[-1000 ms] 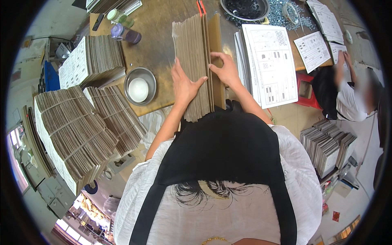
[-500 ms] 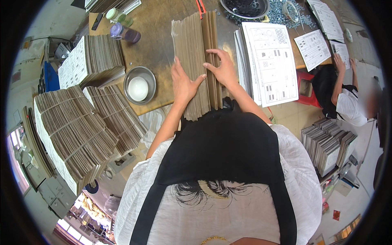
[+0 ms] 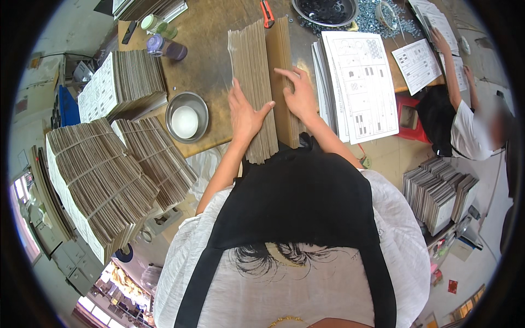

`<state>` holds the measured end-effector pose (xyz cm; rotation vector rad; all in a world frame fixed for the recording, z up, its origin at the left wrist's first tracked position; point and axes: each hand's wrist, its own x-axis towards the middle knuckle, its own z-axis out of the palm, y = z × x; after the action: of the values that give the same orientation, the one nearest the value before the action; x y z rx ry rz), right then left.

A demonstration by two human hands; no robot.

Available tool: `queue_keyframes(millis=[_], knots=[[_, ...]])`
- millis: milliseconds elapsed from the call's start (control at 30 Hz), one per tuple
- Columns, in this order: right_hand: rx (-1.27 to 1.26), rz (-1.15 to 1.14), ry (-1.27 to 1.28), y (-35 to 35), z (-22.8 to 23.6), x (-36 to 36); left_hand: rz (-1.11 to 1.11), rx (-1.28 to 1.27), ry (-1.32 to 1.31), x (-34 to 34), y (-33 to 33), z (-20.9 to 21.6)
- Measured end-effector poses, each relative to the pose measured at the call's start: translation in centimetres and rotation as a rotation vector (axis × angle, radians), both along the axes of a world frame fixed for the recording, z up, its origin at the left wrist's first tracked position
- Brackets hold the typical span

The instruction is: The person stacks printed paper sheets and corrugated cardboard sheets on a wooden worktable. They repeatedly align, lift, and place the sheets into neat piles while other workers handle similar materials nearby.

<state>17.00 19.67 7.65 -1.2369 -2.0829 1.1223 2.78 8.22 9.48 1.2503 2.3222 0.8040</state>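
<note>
On the table before me a thick stack of brown cardboard sheets (image 3: 250, 60) stands on edge. My left hand (image 3: 246, 116) clasps it, fingers down its left side and thumb over its top edges. To its right a thinner bundle of cardboard sheets (image 3: 280, 46) stands apart, tilted, with a gap between the two. My right hand (image 3: 300, 98) grips this bundle from the right, its forefinger reaching over the top edge; the thumb is hard to make out. The near ends of both lie against my black apron (image 3: 298, 191).
An orange cutter knife (image 3: 267, 13) lies beyond the stacks. Printed sheets (image 3: 358, 82) lie to the right, a metal bowl with a white bowl (image 3: 185, 121) inside to the left. Tied cardboard bundles (image 3: 101, 175) stand at left. A co-worker (image 3: 465, 126) sits at far right.
The thin bundle has come away from the thick stack, opening a gap, and its sheets have closed together. My right thumb has left the top edges. The co-worker's arm has reached farther forward.
</note>
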Motion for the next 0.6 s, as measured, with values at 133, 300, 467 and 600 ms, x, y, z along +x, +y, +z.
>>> queue_keyframes(millis=[133, 300, 467, 600], knots=[[-0.148, -0.035, -0.051, -0.6, 1.0, -1.0, -0.004, -0.002, 0.011, -0.2, -0.3, -0.4], [-0.119, -0.006, 0.015, 0.1, -0.6, -0.7, -0.010, -0.007, 0.005, -0.2, -0.3, -0.2], [-0.121, -0.013, -0.023, -0.2, -0.4, -0.9, -0.012, 0.000, 0.011, -0.2, -0.2, 0.1], [-0.152, -0.009, -0.039, -0.2, 0.0, -0.9, -0.010, 0.003, 0.028, 0.0, -0.2, 0.2]])
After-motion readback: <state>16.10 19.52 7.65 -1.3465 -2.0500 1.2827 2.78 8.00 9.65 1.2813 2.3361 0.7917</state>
